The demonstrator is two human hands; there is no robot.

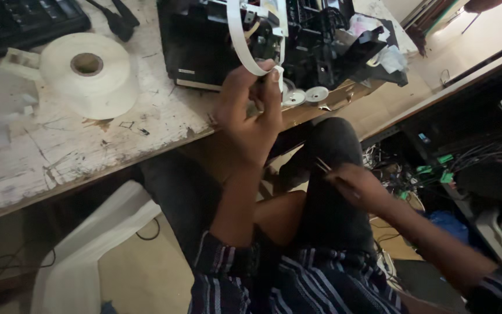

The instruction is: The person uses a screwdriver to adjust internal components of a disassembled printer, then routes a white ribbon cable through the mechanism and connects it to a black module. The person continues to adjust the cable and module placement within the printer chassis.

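Worn white table (pixel 59 157), paint scratched and chipped along the front edge. Dim beneath, with tan floor (pixel 140 273) and a thin black cable (pixel 146 235) lying on it. Low dark shelf (pixel 483 116) to the right, crammed with tangled wires (pixel 472 157) and green connectors (pixel 443 168). Brighter light over pale floor at the upper right corner.

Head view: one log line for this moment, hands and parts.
left hand: pinching white flat ribbon cable | right hand: holding thin tool over knee | opened black device on worn table | paper roll left
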